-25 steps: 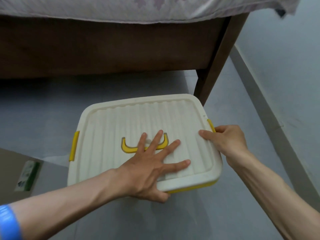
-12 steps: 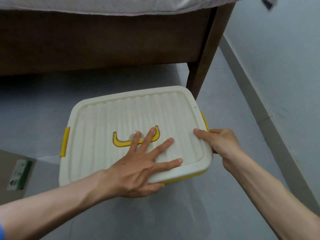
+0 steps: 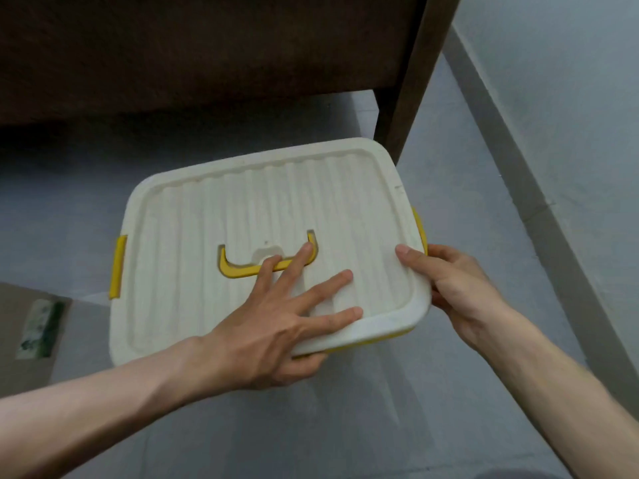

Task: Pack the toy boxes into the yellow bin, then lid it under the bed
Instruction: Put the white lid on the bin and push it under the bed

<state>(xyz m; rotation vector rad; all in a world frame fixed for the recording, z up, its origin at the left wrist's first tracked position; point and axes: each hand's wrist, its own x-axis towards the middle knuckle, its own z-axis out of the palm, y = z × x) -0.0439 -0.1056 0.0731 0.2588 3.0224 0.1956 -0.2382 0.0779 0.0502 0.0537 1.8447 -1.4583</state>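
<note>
The yellow bin [image 3: 366, 343] sits on the grey floor in front of the bed, closed by its white ribbed lid [image 3: 276, 209] with a yellow handle [image 3: 242, 270]. Only a thin yellow strip and side latches [image 3: 117, 267] show. My left hand [image 3: 262, 337] lies spread on the lid's near part, fingertips reaching the handle, thumb hooked under the front rim. My right hand [image 3: 460, 288] clasps the near right corner, thumb on top, fingers beneath. The toy boxes are hidden.
The dark wooden bed rail [image 3: 207, 46] spans the top, with shadowed floor under it. The bed leg [image 3: 411, 81] stands just beyond the bin's far right corner. A wall with a grey skirting [image 3: 539, 209] runs along the right. Flat cardboard [image 3: 31, 326] lies at the left.
The bin has slid a little toward the bed, its far right corner now beside the leg. Both hands stayed on it, and my view has tilted down and closer.
</note>
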